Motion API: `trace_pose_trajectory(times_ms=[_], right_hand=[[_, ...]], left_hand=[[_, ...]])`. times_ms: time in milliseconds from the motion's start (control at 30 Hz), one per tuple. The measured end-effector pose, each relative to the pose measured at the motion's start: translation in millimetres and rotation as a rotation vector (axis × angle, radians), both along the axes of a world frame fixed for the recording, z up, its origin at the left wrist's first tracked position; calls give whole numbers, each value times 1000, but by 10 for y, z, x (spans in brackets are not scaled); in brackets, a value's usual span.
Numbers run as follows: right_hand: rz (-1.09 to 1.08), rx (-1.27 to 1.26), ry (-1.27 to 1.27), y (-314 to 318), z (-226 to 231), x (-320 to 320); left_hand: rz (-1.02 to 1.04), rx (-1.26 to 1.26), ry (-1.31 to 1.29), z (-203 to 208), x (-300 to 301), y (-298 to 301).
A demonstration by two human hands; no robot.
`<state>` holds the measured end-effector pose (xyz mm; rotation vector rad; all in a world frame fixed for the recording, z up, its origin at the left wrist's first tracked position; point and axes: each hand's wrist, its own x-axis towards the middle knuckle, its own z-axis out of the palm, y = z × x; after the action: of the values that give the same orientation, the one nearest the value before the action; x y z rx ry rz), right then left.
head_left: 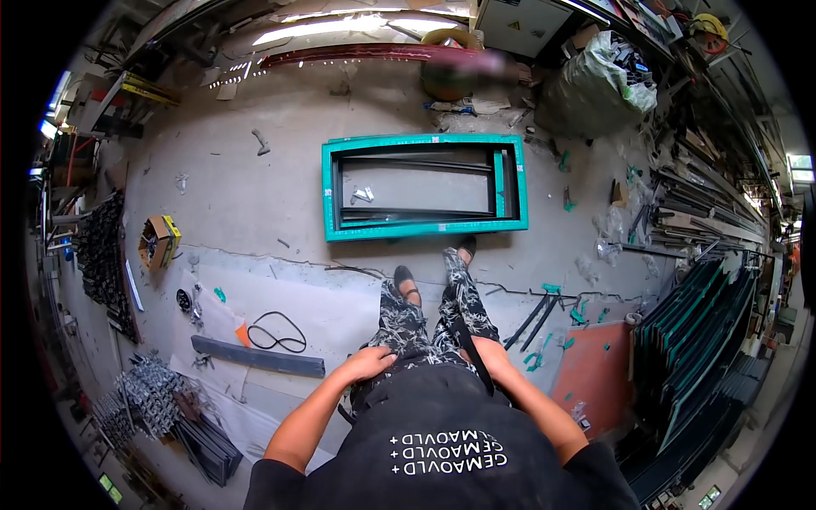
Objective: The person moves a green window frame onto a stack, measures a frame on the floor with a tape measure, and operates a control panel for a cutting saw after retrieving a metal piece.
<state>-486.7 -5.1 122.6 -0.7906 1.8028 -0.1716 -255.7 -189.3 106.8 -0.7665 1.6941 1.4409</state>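
Note:
My left hand (367, 363) rests at the top of my left thigh, against the black-and-white patterned trousers (399, 319), with its fingers lying on the cloth. On the other side, my right hand (487, 357) lies by my right hip beside a black strap (476, 361). Its fingertips are mostly hidden there, so how they are bent cannot be made out. Just ahead of my shoes lies a rectangular frame (425, 227) with green film around its outside. Dark bars (416, 161) and a few small light pieces (364, 195) show within its opening. Neither hand touches the frame.
A grey bar (257, 357) and a black loop (276, 331) lie to my left, near an open carton (159, 242). Metal pieces (144, 399) are piled at lower left. Green-edged profiles (697, 348) stack up on the right. A large sack (599, 85) stands at far right.

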Motion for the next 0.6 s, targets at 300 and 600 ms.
trace_pose_trajectory(times_ms=[300, 600], right_hand=[[82, 5, 156, -195, -390, -732], [-60, 13, 111, -51, -703, -1097]], left_hand=[[98, -316, -55, 196, -681, 184], [-33, -399, -226, 341, -1250, 327]])
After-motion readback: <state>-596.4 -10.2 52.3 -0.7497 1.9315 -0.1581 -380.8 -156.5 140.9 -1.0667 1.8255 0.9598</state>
